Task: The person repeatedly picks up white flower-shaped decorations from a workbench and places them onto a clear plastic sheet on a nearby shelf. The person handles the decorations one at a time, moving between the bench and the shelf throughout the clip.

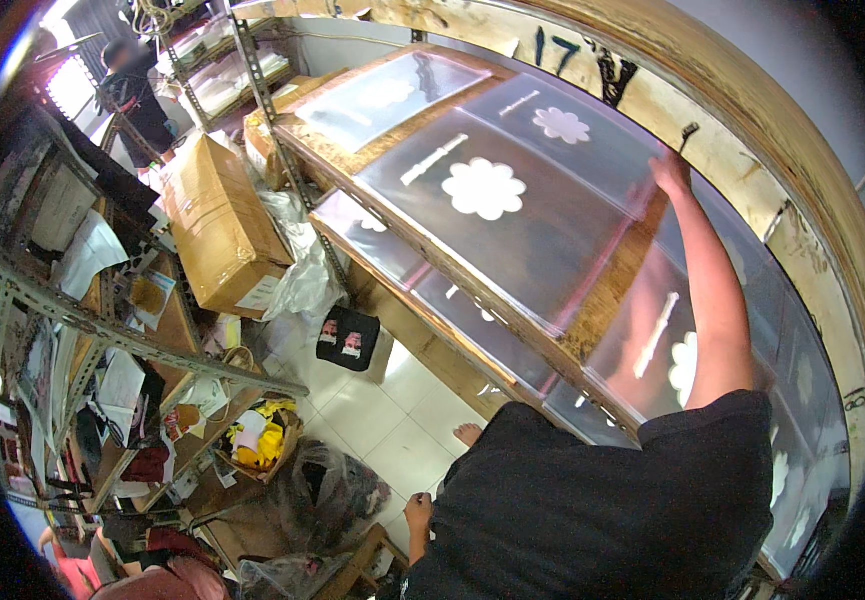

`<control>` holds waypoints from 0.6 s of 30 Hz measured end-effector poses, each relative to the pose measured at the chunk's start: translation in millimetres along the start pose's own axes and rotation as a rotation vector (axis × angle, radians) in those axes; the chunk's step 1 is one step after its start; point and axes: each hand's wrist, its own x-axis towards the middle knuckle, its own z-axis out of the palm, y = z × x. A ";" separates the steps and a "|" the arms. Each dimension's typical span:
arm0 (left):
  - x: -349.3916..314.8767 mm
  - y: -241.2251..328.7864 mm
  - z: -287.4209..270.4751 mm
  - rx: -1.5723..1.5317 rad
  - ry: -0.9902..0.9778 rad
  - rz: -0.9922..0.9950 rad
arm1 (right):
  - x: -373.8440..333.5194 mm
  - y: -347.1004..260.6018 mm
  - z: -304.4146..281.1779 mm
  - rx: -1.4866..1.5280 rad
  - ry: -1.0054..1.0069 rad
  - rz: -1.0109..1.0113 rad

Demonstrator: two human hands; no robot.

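My right hand [670, 172] reaches out at arm's length to the far corner of a stack of clear plastic bags [512, 200] printed with white flowers. Its fingers curl over that corner. The stack lies flat on the upper wooden shelf [607, 300]. More of the same bags [652, 340] lie on the shelf below. My left hand [417, 512] hangs beside my black shirt, low over the floor, with loose fingers and nothing seen in it.
A large cardboard box [220, 225] leans between the shelves at the left. A metal rack [102, 330] crammed with papers and goods runs along the left. Bags and a basket [257, 440] crowd the white tiled floor [382, 400]. Another person [137, 90] stands far back.
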 end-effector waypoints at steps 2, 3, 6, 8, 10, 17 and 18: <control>-1.3 -6.2 5.4 -0.090 -0.013 -0.014 | -0.1 -3.1 -17.0 -0.042 -0.018 -0.042; -1.7 -10.3 8.2 -0.136 -0.016 -0.023 | -1.7 -5.1 -23.0 -0.042 -0.045 -0.047; -3.5 -16.5 11.5 -0.056 0.003 0.041 | -6.4 -15.7 -38.2 0.019 -0.185 -0.029; -9.1 -12.6 13.8 -0.062 0.022 0.058 | -4.0 -36.1 -50.6 0.079 -0.349 -0.028; -20.1 9.6 3.5 -0.073 0.020 0.079 | -7.6 -36.9 -57.2 0.129 -0.465 -0.027; -37.5 42.2 -20.4 -0.128 -0.001 0.014 | -10.1 -54.6 -80.7 0.196 -0.258 -0.078; -40.3 34.9 -15.9 -0.189 0.047 0.000 | 1.1 -84.4 -83.6 0.324 -0.245 -0.171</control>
